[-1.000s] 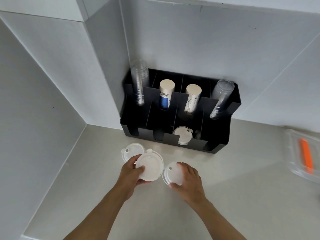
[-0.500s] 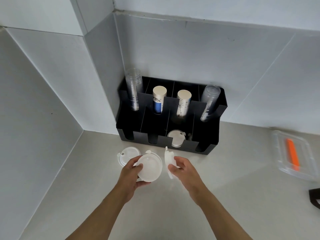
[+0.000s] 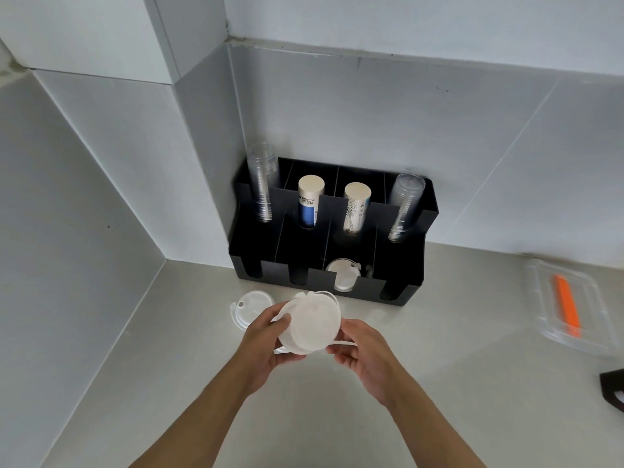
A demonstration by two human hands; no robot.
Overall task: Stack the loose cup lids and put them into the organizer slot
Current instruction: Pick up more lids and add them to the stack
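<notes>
A small stack of white cup lids (image 3: 312,324) is held tilted above the counter, between my two hands. My left hand (image 3: 266,342) grips its left edge, thumb on the face. From the right, my right hand (image 3: 363,349) closes on the stack's right rim. One loose white lid (image 3: 251,307) lies flat on the counter just left of the stack. The black organizer (image 3: 398,278) stands against the wall behind; a white lid (image 3: 344,276) sits in its third front slot.
The organizer's back compartments hold two clear cup stacks (image 3: 263,184) and two paper cup stacks (image 3: 309,204). A clear plastic box with an orange item (image 3: 567,309) lies at the right. A dark object (image 3: 613,386) shows at the right edge. Walls close in at left and behind.
My right hand lifted its lid off the counter and brought it left against the lid in my left hand; both hands now hold them together, raised slightly.
</notes>
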